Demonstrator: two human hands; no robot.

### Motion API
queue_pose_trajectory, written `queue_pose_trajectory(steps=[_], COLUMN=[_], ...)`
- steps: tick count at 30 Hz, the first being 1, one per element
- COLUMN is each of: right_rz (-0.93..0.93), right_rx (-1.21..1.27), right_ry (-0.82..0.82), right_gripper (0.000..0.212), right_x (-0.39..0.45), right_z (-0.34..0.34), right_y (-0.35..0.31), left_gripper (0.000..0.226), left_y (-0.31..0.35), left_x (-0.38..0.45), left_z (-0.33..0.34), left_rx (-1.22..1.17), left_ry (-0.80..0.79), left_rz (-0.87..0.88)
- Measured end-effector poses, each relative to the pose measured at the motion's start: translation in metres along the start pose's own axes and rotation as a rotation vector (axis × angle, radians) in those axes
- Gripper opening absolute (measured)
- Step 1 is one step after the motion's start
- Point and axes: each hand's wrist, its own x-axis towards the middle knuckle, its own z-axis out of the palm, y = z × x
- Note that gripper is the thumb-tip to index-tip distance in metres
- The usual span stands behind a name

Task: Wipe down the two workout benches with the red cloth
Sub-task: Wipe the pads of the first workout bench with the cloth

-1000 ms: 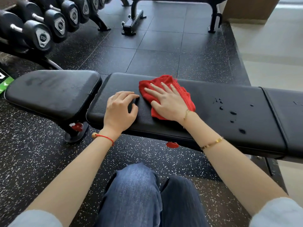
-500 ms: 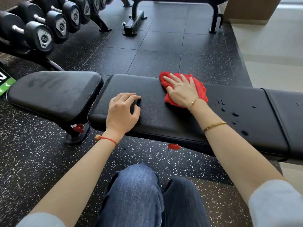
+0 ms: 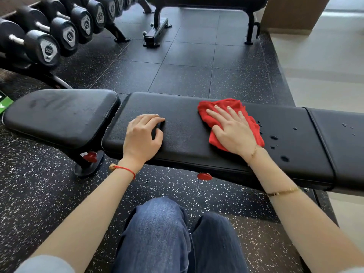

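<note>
Here the right hand (image 3: 234,133) lies flat, fingers straight and spread, pressing the crumpled red cloth (image 3: 216,113) onto the long black padded workout bench (image 3: 185,138), the worktop in front of the person's knees. The left hand (image 3: 142,134) rests on the same pad, fingers loosely curled, holding nothing. Water droplets (image 3: 284,159) sit just right of the cloth. A second black bench (image 3: 206,1) stands farther back.

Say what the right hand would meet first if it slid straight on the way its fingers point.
Likely nothing: the right hand, flat on the cloth, points toward the far-left edge of the bench; bare pad, then floor beyond.
</note>
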Motion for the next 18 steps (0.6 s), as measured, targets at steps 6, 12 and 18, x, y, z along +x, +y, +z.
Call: queue_pose_trajectory(steps=[6, 12, 18], right_rz=[0.095, -0.112, 0.006], right_rx=[-0.027, -0.010, -0.002], right_ry=[-0.008, -0.008, 0.051], right_gripper=[0.053, 0.056, 0.059], right_x=[0.032, -0.018, -0.046], right_z=[0.006, 0.016, 0.006], right_y=[-0.039, -0.062, -0.012], left_gripper=[0.032, 0.033, 0.033], left_y=[0.003, 0.004, 0.001], left_x=[-0.001, -0.001, 0.000], left_z=[0.003, 0.000, -0.001], left_rx=[0.021, 0.009, 0.010], left_ry=[0.009, 0.000, -0.005], left_rz=[-0.014, -0.015, 0.003])
